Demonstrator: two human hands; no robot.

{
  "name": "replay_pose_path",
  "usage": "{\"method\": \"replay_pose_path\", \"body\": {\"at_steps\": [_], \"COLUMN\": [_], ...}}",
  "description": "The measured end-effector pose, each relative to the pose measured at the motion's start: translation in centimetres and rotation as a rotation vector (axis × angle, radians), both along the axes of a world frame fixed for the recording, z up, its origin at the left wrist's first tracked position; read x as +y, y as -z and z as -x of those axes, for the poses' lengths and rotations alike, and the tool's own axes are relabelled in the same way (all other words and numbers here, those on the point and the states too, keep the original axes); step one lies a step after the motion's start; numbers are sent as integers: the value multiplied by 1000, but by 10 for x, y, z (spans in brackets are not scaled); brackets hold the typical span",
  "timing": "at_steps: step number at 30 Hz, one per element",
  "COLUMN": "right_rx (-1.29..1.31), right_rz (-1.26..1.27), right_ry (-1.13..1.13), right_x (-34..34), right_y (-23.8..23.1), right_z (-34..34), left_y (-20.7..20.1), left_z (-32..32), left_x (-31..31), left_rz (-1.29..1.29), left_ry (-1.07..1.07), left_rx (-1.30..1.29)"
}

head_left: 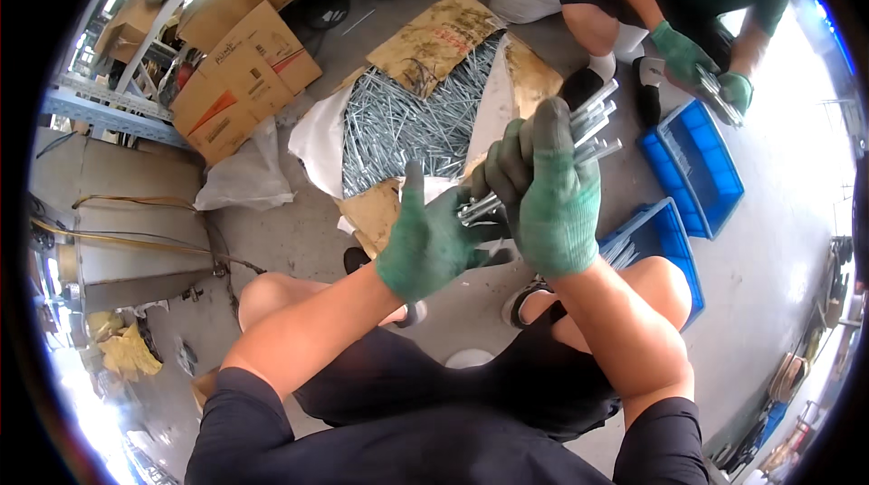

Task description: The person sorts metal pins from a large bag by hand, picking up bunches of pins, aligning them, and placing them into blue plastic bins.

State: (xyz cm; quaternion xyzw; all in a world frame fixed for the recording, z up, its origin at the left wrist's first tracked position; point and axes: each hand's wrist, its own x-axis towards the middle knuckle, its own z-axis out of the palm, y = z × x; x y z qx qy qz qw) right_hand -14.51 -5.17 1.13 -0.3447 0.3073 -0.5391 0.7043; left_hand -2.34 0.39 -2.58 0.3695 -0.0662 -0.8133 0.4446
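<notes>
My right hand (554, 200) encloses metal rods (593, 128); my left hand (425, 248), spread open at their ends, contact unclear. I expect stiff, slippery weight: grip mid-length.

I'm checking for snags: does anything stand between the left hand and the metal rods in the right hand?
Nothing visible does. The metal rods jut from the right hand toward the left hand; this view doesn't settle whether they touch it.
</notes>
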Motion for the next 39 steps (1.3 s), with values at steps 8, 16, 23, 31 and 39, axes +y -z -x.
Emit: {"method": "replay_pose_path", "body": {"at_steps": [8,16,23,31,39], "right_rx": [0,1346,1534,1664,1591], "right_rz": [-87,162,519,483,538], "right_ry": [-11,-676,-1629,-1416,-1513], "right_x": [-14,-21,101,202,194], "right_y": [10,88,341,434,418], "right_z": [3,24,7,17,-1], "left_y": [12,7,-9,2,-7], "left_z": [-3,-55,-102,-127,-134], "left_x": [-12,-34,3,17,3], "left_rz": [21,661,524,368,375], "left_ry": [18,-349,-429,-434,-456], "left_rx": [-371,-582,-746,-854,-927]}}
